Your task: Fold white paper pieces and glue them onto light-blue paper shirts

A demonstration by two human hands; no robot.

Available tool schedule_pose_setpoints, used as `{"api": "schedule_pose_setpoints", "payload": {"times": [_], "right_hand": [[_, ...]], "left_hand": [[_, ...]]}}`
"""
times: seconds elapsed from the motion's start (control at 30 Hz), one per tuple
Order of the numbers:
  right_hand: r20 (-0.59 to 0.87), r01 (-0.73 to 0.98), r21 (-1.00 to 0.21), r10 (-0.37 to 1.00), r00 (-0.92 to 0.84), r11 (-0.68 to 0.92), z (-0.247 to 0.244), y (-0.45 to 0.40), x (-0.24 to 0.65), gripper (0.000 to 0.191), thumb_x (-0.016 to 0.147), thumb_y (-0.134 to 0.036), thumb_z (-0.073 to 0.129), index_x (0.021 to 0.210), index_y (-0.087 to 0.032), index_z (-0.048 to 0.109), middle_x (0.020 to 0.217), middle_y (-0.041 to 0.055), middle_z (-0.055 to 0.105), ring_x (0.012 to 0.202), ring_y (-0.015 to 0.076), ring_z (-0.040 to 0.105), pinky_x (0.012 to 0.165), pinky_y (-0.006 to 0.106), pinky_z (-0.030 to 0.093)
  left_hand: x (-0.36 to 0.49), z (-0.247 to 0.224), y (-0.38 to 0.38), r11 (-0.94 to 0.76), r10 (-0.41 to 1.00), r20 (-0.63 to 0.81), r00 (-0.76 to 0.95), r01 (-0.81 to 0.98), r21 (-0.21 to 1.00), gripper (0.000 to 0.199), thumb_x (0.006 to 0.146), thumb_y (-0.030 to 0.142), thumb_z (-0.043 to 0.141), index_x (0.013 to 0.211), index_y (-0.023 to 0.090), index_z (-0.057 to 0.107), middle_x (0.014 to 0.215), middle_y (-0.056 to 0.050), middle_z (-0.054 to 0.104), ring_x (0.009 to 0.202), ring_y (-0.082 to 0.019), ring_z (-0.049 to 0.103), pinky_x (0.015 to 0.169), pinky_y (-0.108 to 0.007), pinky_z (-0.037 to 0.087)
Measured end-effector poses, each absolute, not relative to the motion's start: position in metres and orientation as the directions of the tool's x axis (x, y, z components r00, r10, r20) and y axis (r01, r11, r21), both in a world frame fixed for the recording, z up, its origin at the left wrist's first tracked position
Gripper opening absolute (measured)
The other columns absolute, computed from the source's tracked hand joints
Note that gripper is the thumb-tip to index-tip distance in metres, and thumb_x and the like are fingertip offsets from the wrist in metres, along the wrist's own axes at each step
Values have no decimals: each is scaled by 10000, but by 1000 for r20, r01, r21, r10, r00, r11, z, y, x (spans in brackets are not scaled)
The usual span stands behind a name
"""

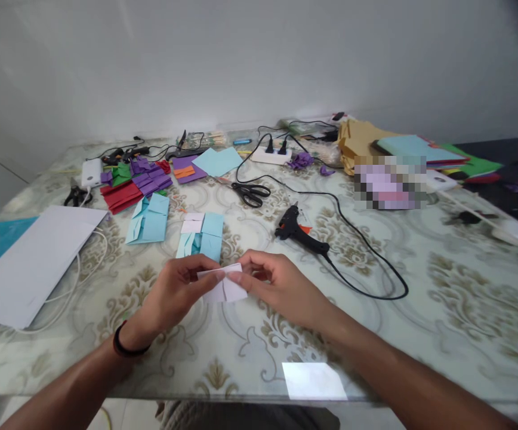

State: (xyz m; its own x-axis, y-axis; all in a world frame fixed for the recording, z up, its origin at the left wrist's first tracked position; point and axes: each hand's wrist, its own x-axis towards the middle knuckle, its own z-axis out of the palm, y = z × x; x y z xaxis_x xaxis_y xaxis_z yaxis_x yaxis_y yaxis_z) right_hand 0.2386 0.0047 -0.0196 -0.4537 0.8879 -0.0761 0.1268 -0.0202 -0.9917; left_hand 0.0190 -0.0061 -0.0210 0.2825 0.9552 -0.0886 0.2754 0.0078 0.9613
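A small folded piece of white paper (224,289) is held just above the table between my two hands. My left hand (181,286) pinches its left side with thumb and fingers. On its right side my right hand (271,279) has the same kind of pinch. A slit or fold line runs down the paper's middle. Just beyond my fingers lies a light blue folded paper piece (212,230) with a white folded square on it, partly hidden by my left hand. Left of that sits another light blue folded piece (155,218).
A black glue gun (301,230) lies right of my hands, its cord looping rightward. Black scissors (250,194) rest farther back, near a white power strip (271,156). Purple folded papers (151,179) are heaped back left. White sheets (39,263) and a white cable lie left.
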Motion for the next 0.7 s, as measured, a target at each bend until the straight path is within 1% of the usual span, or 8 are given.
{"api": "schedule_pose_setpoints", "payload": {"times": [0.1, 0.27, 0.33, 0.43, 0.57, 0.63, 0.7], "right_hand": [[-94, 118, -992, 890, -446, -46, -21, 5, 238, 364, 865, -479, 784, 761, -187, 594, 724, -25, 556, 666, 130, 508, 602, 255, 407], [-105, 139, -989, 894, -435, -49, -22, 5, 237, 427, 851, -524, 787, 712, -188, 563, 675, -33, 523, 613, 119, 467, 550, 251, 361], [-97, 147, -989, 896, -433, -36, -22, 5, 237, 436, 857, -530, 780, 704, -188, 555, 664, -35, 510, 608, 117, 457, 546, 251, 350], [-72, 115, -993, 896, -437, -24, -22, 5, 238, 429, 882, -523, 756, 710, -191, 546, 669, -40, 499, 602, 112, 444, 543, 250, 340], [-31, 105, -994, 886, -462, 20, -23, 6, 240, 410, 914, -494, 735, 707, -187, 558, 654, -43, 494, 596, 109, 424, 544, 253, 324], [-12, 117, -992, 884, -468, 49, -24, 6, 240, 407, 922, -480, 727, 696, -186, 560, 647, -41, 492, 602, 113, 429, 554, 257, 329], [-13, 109, -993, 884, -467, 43, -24, 6, 240, 398, 941, -478, 698, 707, -186, 563, 660, -35, 505, 607, 116, 442, 558, 259, 336]], "left_hand": [[19, -20, -7, 18, 955, -104, 278, 296, 955, 267, 934, 438, 735, 883, 184, 797, 771, -3, 688, 674, -105, 506, 593, -223, 364], [19, -19, -9, 47, 958, -138, 253, 335, 941, 289, 912, 467, 747, 869, 189, 816, 716, -5, 662, 620, -103, 450, 542, -233, 313], [19, -18, -8, 54, 959, -141, 245, 330, 942, 280, 902, 458, 757, 863, 188, 822, 718, -10, 669, 628, -107, 459, 548, -236, 319], [19, -17, -7, 69, 962, -140, 234, 288, 955, 248, 883, 417, 775, 828, 179, 822, 708, -14, 674, 642, -112, 483, 568, -237, 341], [20, -17, -7, 101, 955, -155, 251, 218, 971, 216, 861, 362, 787, 756, 173, 791, 651, 5, 636, 614, -99, 477, 560, -228, 330], [20, -18, -7, 107, 947, -160, 277, 197, 975, 216, 868, 359, 781, 755, 175, 781, 645, 12, 625, 609, -97, 474, 558, -227, 328], [20, -19, -7, 102, 946, -155, 286, 190, 976, 208, 878, 356, 773, 772, 177, 777, 661, 12, 628, 622, -100, 482, 572, -230, 340]]}}
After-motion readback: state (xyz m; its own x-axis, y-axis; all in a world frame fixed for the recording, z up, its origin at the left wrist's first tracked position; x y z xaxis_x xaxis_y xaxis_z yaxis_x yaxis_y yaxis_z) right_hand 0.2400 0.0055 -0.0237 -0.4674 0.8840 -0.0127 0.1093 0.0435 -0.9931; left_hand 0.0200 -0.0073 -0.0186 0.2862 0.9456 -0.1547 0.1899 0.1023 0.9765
